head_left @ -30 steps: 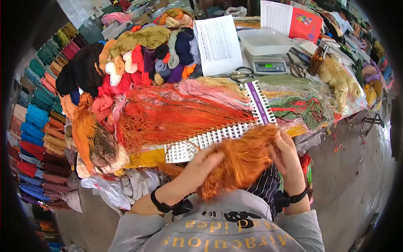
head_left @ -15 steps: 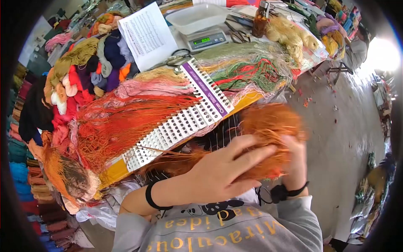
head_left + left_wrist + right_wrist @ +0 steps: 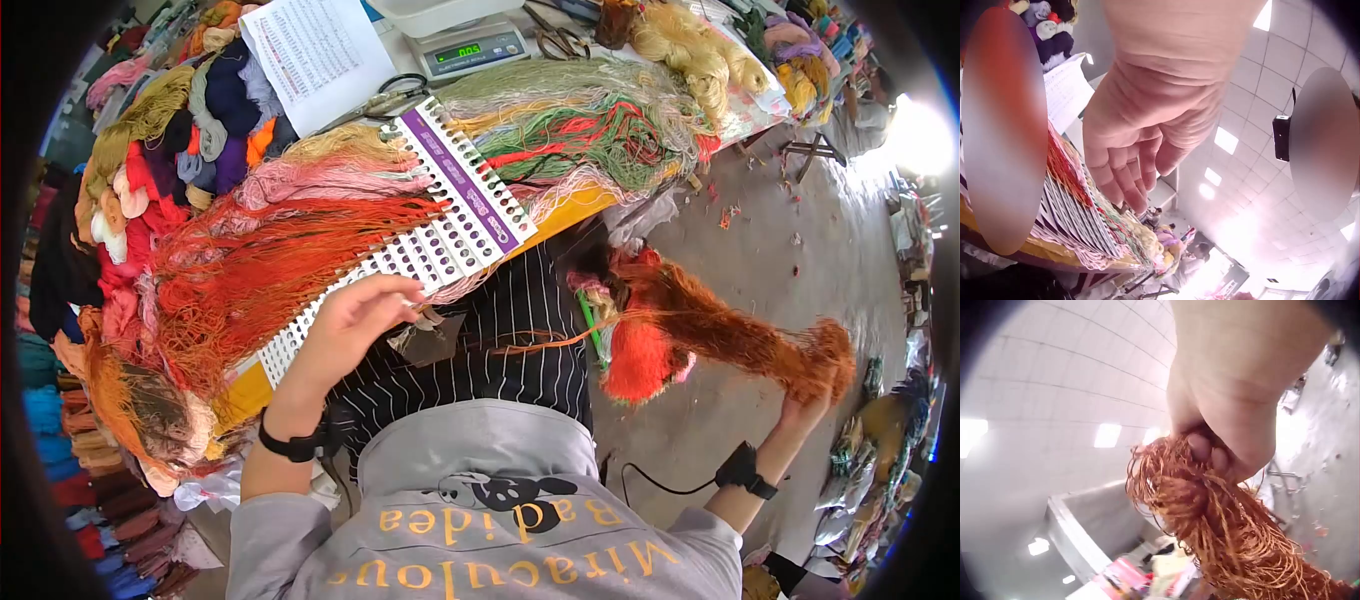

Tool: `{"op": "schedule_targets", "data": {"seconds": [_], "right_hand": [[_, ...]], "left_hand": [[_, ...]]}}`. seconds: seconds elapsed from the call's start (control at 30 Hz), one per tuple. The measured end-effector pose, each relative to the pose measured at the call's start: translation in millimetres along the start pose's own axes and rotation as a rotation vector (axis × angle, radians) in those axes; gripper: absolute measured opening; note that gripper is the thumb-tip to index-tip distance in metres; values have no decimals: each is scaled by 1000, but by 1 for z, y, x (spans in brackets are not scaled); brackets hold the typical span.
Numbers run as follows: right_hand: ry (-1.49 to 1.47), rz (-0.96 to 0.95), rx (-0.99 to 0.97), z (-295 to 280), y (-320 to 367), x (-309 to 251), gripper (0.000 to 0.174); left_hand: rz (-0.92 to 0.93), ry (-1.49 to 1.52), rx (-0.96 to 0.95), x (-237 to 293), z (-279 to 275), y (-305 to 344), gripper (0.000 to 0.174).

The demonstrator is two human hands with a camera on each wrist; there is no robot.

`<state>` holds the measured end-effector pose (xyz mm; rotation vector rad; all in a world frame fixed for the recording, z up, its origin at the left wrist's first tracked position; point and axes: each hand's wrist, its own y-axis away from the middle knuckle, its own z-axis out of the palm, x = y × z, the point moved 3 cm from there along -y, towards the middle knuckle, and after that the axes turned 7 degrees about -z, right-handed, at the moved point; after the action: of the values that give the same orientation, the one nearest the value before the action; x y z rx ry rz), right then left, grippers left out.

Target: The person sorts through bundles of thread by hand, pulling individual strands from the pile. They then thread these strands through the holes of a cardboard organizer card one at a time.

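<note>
My right hand [image 3: 812, 400] grips one end of a rust-orange thread bundle [image 3: 715, 325], held out to the right over the floor. In the right wrist view the fingers of the right hand [image 3: 1222, 419] curl into the looped end of the bundle [image 3: 1235, 537]. Thin strands trail from it leftward across the striped trousers. My left hand [image 3: 350, 325], fingers loosely bent and holding nothing, hovers by the near edge of the white punched cards [image 3: 420, 255]. The left wrist view shows the left hand [image 3: 1147, 131] empty. Red-orange threads [image 3: 280, 255] lie across the cards.
Behind the cards are a printed sheet [image 3: 318, 55], a digital scale [image 3: 470, 50] and scissors [image 3: 560, 38]. Coloured skeins are heaped at the left, and green and red threads [image 3: 610, 140] lie at the right. A red bundle [image 3: 640, 355] hangs beside the table edge.
My right hand has swung out to the right, stretching the rust-orange bundle. My left hand has come off the bundle and moved left toward the cards. The head view has shifted.
</note>
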<state>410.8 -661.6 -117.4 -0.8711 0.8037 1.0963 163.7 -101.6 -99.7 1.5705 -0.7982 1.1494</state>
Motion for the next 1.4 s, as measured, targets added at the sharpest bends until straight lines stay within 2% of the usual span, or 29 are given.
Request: {"op": "schedule_targets", "data": {"seconds": [0.13, 0.27, 0.3, 0.37, 0.43, 0.5, 0.57, 0.63, 0.7, 0.73, 0.8, 0.83, 0.9, 0.93, 0.97, 1.03, 1.07, 1.1, 1.13, 1.17, 1.2, 1.23, 1.27, 1.33, 1.37, 1.4], "right_hand": [[109, 212, 91, -69, -13, 71, 34], [302, 220, 173, -140, -24, 138, 28], [303, 226, 171, -141, -22, 153, 28], [374, 180, 352, -141, -18, 177, 24], [379, 226, 332, -139, -18, 208, 24], [473, 247, 175, -128, -15, 245, 25], [431, 208, 78, -155, -23, 317, 26], [587, 287, -87, -118, -11, 343, 29], [702, 121, -162, -102, -3, 392, 31], [694, 134, -177, -91, -3, 410, 31], [872, 212, -301, -69, -4, 445, 35], [866, 221, -319, -64, -8, 462, 35], [1179, 118, -428, -52, -18, 487, 39], [1402, 92, -493, -22, -16, 472, 37], [1392, 91, -518, -18, -21, 482, 37], [1036, 263, -552, -7, -30, 502, 35], [926, 182, -728, 7, -27, 499, 31], [912, 188, -749, 4, -24, 508, 31], [854, 338, -783, -8, -28, 525, 29], [787, 488, -820, -16, -32, 541, 27], [758, 496, -855, -25, -39, 553, 27], [912, 384, -1024, -36, -48, 563, 24], [1059, 248, -1186, -47, -55, 571, 23], [1345, -89, -1468, -66, -66, 581, 23], [1484, -289, -1583, -68, -66, 581, 24], [1381, -195, -1346, -53, -63, 557, 25]], "left_hand": [[-31, 7, 71, -5, -30, 8, 23], [-34, -57, 206, 7, -45, 20, 25], [-24, -67, 236, 9, -48, 22, 25], [-21, -62, 246, 13, -49, 26, 26], [-21, -78, 281, 16, -51, 32, 25], [-32, -81, 311, 16, -56, 41, 25], [-41, -82, 344, 17, -62, 52, 25], [-70, -103, 459, 16, -72, 68, 24], [-77, -108, 504, 8, -81, 87, 24], [-74, -58, 446, 6, -81, 95, 25], [-99, 21, 339, -2, -73, 105, 26], [-107, 20, 358, -8, -69, 105, 26], [-261, -16, 169, -25, -46, 96, 27], [-284, -16, 114, -35, -32, 89, 28], [-307, -15, 61, -45, -19, 79, 29], [-325, -513, -80, -61, -7, 60, 30], [-338, -509, -56, -71, -1, 58, 30], [-264, -723, 0, -79, 2, 57, 31], [-193, -940, 55, -88, 5, 56, 33], [-215, -946, 82, -103, 6, 53, 33], [-186, -895, 117, -118, 4, 51, 37], [-158, -848, 157, -127, 2, 51, 42], [-190, -934, 172, -130, 2, 51, 46], [-252, -1047, 207, -145, -2, 50, 57], [-200, -1147, 257, -160, -7, 52, 56], [-199, -1167, 297, -174, -12, 53, 52]]}}
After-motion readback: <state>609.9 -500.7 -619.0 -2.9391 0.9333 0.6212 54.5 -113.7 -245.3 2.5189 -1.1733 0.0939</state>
